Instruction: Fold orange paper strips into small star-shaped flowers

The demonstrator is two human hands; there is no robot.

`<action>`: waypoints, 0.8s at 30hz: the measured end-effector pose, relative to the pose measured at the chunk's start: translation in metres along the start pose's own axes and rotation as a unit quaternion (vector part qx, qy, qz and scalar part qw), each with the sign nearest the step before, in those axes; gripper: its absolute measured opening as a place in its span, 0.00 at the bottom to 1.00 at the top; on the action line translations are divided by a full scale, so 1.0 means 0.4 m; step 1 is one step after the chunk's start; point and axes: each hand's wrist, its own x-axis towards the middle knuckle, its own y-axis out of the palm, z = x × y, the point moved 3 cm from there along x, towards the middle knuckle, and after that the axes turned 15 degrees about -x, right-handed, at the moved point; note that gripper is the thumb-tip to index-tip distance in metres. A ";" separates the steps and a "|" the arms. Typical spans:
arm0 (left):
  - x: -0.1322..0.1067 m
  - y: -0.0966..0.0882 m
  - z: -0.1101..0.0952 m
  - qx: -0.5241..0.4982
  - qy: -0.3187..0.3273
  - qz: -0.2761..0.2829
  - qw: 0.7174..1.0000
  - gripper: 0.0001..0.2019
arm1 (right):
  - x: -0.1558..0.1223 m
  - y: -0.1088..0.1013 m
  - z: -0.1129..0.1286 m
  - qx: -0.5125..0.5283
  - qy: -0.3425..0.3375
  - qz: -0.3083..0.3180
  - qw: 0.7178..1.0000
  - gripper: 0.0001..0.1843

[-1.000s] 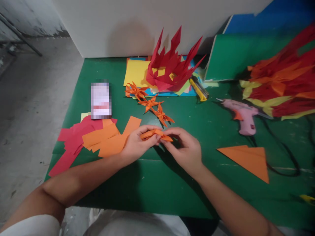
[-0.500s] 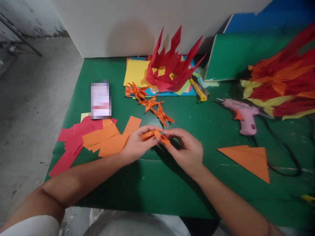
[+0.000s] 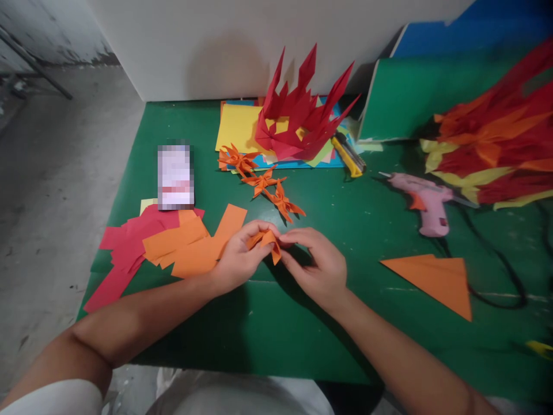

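Between my two hands, over the green table (image 3: 298, 340), is a folded piece of orange paper (image 3: 270, 239). My left hand (image 3: 239, 253) is closed on it, thumb in front and fingers behind. My right hand (image 3: 317, 259) pinches the paper's right side between thumb and fingertips. One narrow tip of the paper points down between the hands. Just beyond lie several folded orange paper flowers (image 3: 263, 181) with pointed petals. Loose orange paper strips (image 3: 190, 248) and red paper strips (image 3: 133, 236) lie left of my left hand.
A red folded-paper crown (image 3: 298, 109) stands on stacked coloured sheets (image 3: 237, 127) at the back, beside a yellow utility knife (image 3: 349, 157). To the right are a pink glue gun (image 3: 425, 199) with a cord, an orange folded sheet (image 3: 436, 282) and a red-orange paper piece (image 3: 492, 138). A phone (image 3: 175, 177) lies left.
My right hand has shifted slightly left and in toward my left hand. The paper's right end, which stuck out to the right, now points down.
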 end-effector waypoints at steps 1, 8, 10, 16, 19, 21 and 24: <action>-0.001 -0.001 0.001 0.006 0.006 0.000 1.000 0.05 | 0.000 0.001 -0.001 0.003 0.003 0.001 1.000 0.11; -0.010 -0.008 0.009 -0.011 0.038 -0.017 0.999 0.09 | -0.010 0.003 -0.007 0.041 0.040 -0.012 0.998 0.11; -0.012 -0.010 0.010 -0.019 0.042 -0.029 0.998 0.09 | -0.014 0.003 -0.011 0.060 0.048 -0.019 0.997 0.12; -0.012 -0.013 0.015 -0.047 0.040 -0.045 0.997 0.09 | -0.016 0.003 -0.020 0.095 0.079 -0.021 0.992 0.13; -0.013 -0.015 0.017 -0.045 0.040 -0.046 0.997 0.10 | -0.014 0.001 -0.021 0.105 0.080 -0.024 0.991 0.14; -0.014 -0.014 0.018 -0.049 0.042 -0.041 0.997 0.10 | -0.012 -0.001 -0.020 0.108 0.076 -0.023 0.991 0.14; -0.014 -0.010 0.017 -0.058 0.042 -0.030 0.997 0.08 | -0.007 -0.005 -0.018 0.106 0.068 -0.018 0.992 0.14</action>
